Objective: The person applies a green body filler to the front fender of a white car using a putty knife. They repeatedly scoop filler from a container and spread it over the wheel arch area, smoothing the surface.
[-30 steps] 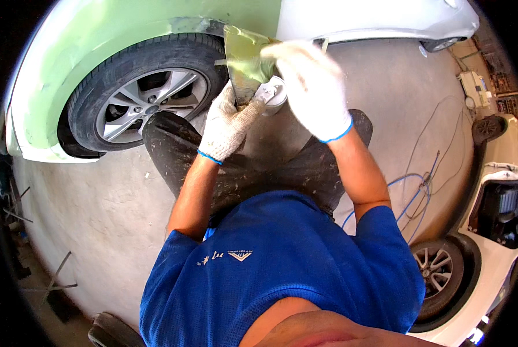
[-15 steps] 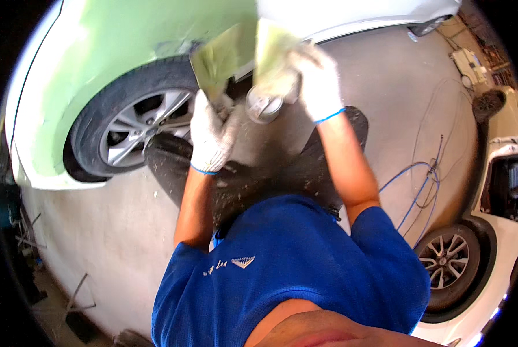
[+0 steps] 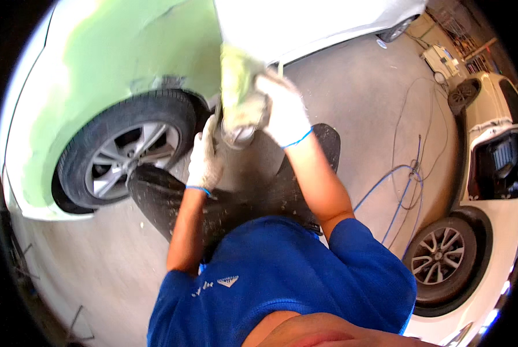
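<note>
My right hand, in a white knit glove, is closed round a flat spreader coated in yellow-green filler. Part of it is smeared by motion. Left of it, my gloved left hand grips a thin filler board, now seen almost edge-on. The two tools are close together; whether they touch I cannot tell. Just below them is a round metal can, its top partly covered by the right hand's tool. Beyond rises a car fender with pale green patches and a dark scuffed spot above the wheel arch.
The car's front wheel stands close to my left knee. A blue hose lies coiled on the concrete floor to the right. Another car's wheel is at the far right, and a beige machine stands at the back right.
The left hand's board has turned from face-on to nearly edge-on. My right hand has brought its spreader down and left toward it. The whole view has shifted slightly.
</note>
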Demonstrator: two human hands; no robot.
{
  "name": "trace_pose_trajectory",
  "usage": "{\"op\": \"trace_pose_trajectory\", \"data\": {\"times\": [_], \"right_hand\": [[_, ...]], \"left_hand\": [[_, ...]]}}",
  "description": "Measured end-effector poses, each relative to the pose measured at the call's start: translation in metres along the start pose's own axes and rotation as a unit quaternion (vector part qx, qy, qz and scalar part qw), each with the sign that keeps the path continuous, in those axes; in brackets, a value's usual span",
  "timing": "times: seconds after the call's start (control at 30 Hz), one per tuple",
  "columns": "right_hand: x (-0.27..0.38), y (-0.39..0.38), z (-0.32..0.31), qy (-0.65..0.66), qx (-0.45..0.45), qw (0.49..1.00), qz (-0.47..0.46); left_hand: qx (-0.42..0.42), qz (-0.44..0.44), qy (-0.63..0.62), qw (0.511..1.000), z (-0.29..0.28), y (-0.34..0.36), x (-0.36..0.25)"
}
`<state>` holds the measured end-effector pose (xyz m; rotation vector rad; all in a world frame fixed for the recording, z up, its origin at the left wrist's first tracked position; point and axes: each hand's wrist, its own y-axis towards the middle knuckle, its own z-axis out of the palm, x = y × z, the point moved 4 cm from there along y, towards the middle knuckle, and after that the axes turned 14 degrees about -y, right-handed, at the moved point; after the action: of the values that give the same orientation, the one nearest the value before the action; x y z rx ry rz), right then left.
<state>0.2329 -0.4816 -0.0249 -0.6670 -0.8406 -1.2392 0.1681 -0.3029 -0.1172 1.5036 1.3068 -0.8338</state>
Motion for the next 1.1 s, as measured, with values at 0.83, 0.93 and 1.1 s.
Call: {"op": "trace_pose_trajectory", "data": {"times": [0.83, 0.93, 1.1], "right_hand": [[0.023, -0.033, 0.055, -0.635, -0.023, 0.659, -0.402], [0.007, -0.033, 0.063, -0.668, -0.021, 0.605, -0.433], [0.032, -0.030, 0.065, -0.649, 0.053, 0.643, -0.404]], "left_hand": [[-0.004, -0.098, -0.349, 0.932, -0.033, -0.002, -0.063], [-0.003, -0.073, -0.331, 0.941, -0.026, -0.004, -0.064], [-0.005, -0.084, -0.349, 0.933, -0.025, -0.005, -0.065]]}}
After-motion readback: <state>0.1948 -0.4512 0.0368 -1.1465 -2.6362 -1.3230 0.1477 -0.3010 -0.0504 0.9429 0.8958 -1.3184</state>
